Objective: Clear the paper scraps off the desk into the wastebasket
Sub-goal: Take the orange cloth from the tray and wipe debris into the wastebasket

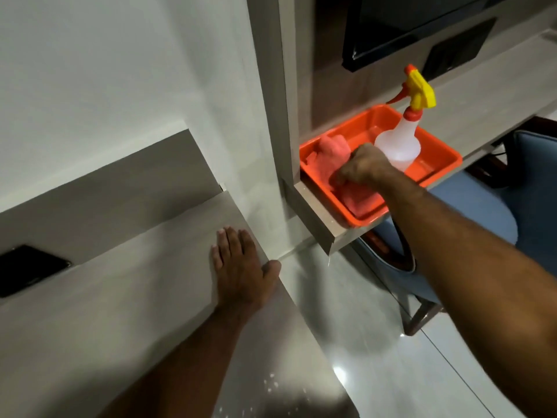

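My left hand [241,267] lies flat, fingers apart, on the grey desk [135,297] near its right edge. Small white paper scraps [271,384] are scattered on the desk's near end by my forearm. My right hand [361,167] reaches into an orange tray [434,170] on a second desk to the right and is closed on a pink cloth [358,200] lying in the tray. A clear spray bottle [401,140] with a yellow and orange trigger stands in the tray just behind my right hand. No wastebasket is in view.
A black phone [27,270] lies on the desk at far left. A blue chair [482,212] is tucked under the right desk. A dark monitor [407,28] hangs above the tray. Glossy floor tiles [361,342] run between the two desks.
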Motion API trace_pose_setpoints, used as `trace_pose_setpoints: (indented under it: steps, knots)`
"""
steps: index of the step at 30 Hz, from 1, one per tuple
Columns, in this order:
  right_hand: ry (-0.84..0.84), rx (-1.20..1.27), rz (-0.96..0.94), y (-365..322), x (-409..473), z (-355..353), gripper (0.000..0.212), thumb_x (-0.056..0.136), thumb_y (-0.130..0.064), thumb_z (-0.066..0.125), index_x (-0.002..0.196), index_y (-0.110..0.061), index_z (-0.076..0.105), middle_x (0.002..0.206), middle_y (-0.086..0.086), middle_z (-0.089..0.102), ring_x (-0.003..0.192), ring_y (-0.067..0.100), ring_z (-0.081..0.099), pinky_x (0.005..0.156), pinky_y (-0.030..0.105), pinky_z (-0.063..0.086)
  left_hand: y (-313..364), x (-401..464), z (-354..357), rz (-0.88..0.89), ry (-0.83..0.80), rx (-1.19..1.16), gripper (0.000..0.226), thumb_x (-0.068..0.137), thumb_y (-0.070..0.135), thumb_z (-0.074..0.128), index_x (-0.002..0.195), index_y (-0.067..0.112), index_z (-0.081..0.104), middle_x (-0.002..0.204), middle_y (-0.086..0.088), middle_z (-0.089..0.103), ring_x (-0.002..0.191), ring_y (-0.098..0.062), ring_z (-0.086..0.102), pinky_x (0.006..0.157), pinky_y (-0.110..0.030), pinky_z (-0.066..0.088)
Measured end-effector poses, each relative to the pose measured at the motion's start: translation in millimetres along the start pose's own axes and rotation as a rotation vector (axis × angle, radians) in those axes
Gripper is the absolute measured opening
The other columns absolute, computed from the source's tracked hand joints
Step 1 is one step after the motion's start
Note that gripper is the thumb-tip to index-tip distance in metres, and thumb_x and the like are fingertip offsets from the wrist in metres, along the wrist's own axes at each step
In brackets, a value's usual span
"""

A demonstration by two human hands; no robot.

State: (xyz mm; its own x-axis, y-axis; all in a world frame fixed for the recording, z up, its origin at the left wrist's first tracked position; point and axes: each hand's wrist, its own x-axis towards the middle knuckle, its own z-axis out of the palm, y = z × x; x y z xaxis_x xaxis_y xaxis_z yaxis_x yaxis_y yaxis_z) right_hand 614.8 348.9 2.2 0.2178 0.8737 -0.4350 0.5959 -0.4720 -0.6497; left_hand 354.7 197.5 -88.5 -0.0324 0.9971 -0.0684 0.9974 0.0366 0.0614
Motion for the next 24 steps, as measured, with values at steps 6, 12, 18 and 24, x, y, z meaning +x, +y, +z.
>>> trace_pose_setpoints:
  steps: [6, 12, 18, 24]
  knots:
    - [0.096, 0.234, -0.167, 12.0, -109.2, -17.0, 0.029, 0.067, -0.013, 0.078, 0.09, -0.024, 0.063, 0.086, -0.001, 0.071, 0.074, 0.017, 0.067, 0.059, 0.03, 0.056, 0.1, 9.6, -6.7, -0.009, -0.007, -0.034, 0.089, 0.078, 0.055, 0.046, 0.143, -0.004, 0.034, 0.153, -0.03, 0.033, 0.145, -0.045, 0.022, 0.117, -0.06, 0.022]
    - [-0.053, 0.707, -0.143, 164.8, -250.5, 36.9, 0.051, 0.079, 0.015, 0.066, 0.117, -0.018, 0.058, 0.097, -0.005, 0.075, 0.089, 0.014, 0.07, 0.077, 0.03, 0.059, 61.7, -41.8, -32.8, 0.121, 0.133, 0.018, 0.072, 0.083, 0.022, 0.052, 0.145, -0.006, 0.032, 0.155, -0.034, 0.027, 0.147, -0.045, 0.022, 0.121, -0.057, 0.019]
    - [0.003, 0.613, 0.181, 353.9, -298.9, 146.4, 0.065, 0.081, 0.015, 0.066, 0.135, -0.016, 0.049, 0.125, 0.003, 0.064, 0.113, 0.022, 0.061, 0.091, 0.038, 0.051, 161.6, -242.9, 59.2, 0.677, 0.117, -0.426, 0.062, 0.081, 0.015, 0.047, 0.138, -0.008, 0.046, 0.142, -0.028, 0.052, 0.137, -0.04, 0.045, 0.117, -0.051, 0.035]
    - [-0.077, 0.468, 0.534, 508.8, -298.6, 268.8, 0.048, 0.075, -0.002, 0.062, 0.111, -0.034, 0.059, 0.108, -0.004, 0.071, 0.091, 0.013, 0.068, 0.069, 0.03, 0.056, 106.3, -362.0, 255.6, 0.475, -0.515, -0.202, 0.067, 0.084, 0.02, 0.055, 0.146, 0.0, 0.038, 0.151, -0.021, 0.043, 0.142, -0.036, 0.038, 0.122, -0.046, 0.027]
